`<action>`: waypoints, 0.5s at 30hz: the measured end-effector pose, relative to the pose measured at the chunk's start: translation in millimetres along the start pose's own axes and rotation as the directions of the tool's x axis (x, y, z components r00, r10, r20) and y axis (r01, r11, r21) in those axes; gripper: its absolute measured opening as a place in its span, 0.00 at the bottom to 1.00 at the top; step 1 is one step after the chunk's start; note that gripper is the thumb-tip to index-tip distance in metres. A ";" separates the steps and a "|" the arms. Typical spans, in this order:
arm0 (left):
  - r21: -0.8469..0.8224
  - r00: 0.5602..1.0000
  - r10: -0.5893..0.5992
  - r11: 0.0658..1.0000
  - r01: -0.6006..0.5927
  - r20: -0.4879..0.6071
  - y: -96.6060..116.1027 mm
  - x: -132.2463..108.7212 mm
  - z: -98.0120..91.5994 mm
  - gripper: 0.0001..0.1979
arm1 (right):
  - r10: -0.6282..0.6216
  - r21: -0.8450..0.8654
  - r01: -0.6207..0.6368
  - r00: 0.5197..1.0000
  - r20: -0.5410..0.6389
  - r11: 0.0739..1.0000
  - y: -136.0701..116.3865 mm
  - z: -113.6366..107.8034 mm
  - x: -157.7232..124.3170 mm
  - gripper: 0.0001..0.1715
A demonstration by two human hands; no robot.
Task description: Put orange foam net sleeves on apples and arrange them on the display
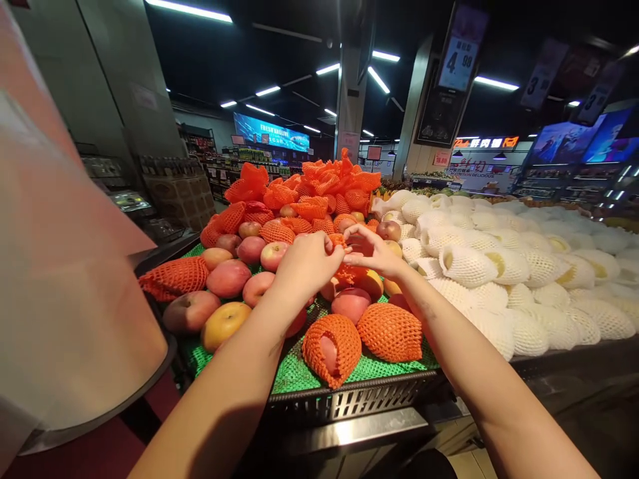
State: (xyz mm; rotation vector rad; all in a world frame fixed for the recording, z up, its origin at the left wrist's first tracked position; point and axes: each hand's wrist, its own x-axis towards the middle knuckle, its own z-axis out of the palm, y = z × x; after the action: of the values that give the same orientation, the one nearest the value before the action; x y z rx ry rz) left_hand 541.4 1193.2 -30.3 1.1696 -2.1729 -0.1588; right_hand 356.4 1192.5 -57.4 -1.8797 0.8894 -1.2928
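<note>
Over the middle of the fruit display, my left hand is closed, with thumb and fingers pinching an orange foam net sleeve. My right hand meets it from the other side, fingers curled and gripping the same sleeve at its edge. Part of the sleeve is hidden by the fingers. Just below both hands lies a bare red apple-like fruit. Closer to the front rim are two fruits in orange nets, one with its red skin showing through the opening, the other netted fruit lying sideways.
Bare red and yellow fruits spread to the left on a green mat. Orange nets pile up behind. White-netted fruits fill the right side. A black crate rim edges the front; a large pale cylinder stands close at left.
</note>
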 end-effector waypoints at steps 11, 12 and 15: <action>0.152 0.986 -0.077 0.983 0.100 -0.148 -5.6 -10.4 -23.5 0.10 | -0.299 -0.484 0.109 0.893 -0.336 0.868 1.0 -18.0 3.1 0.08; 0.167 0.988 -0.055 0.983 0.079 -0.144 -3.9 -11.3 -22.0 0.10 | -0.289 -0.538 0.090 0.910 -0.298 0.838 -3.3 -16.5 1.2 0.03; 0.209 0.991 0.110 0.974 -0.092 -0.076 2.9 -13.5 -13.7 0.12 | -0.090 -0.483 -0.008 0.980 -0.180 0.876 -14.6 -5.7 -3.0 0.08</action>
State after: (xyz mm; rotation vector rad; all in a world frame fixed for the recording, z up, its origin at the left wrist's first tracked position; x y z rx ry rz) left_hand 552.8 1208.1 -25.2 1.1508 -2.2044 0.1622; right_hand 352.4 1201.9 -45.2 -2.1778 1.3889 -1.3923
